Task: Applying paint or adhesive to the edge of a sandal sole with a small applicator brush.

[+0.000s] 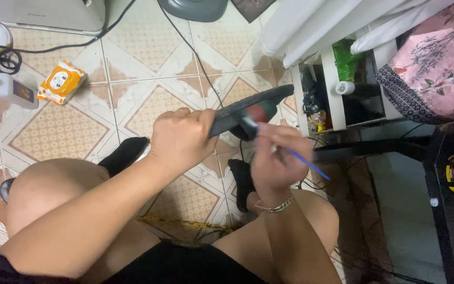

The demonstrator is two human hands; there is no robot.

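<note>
Head view showed the left hand (181,138) clenched on a dark slipper (248,108), held above the tiled floor (148,63); the right hand (275,158) pinched a thin blue brush (306,163) against its red-and-green strap (work apparently midway). The sole looked flat and dark, the coating's extent unclear.

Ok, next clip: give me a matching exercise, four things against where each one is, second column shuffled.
Things:
1. dark sandal
2. blue-handled brush
3. orange wipes pack
4. white roll

Places:
A. on the tiled floor, upper left
B. on the white shelf unit
C. gripped in the left hand
D. held in the right hand

Pairs: 1-C, 2-D, 3-A, 4-B
</note>
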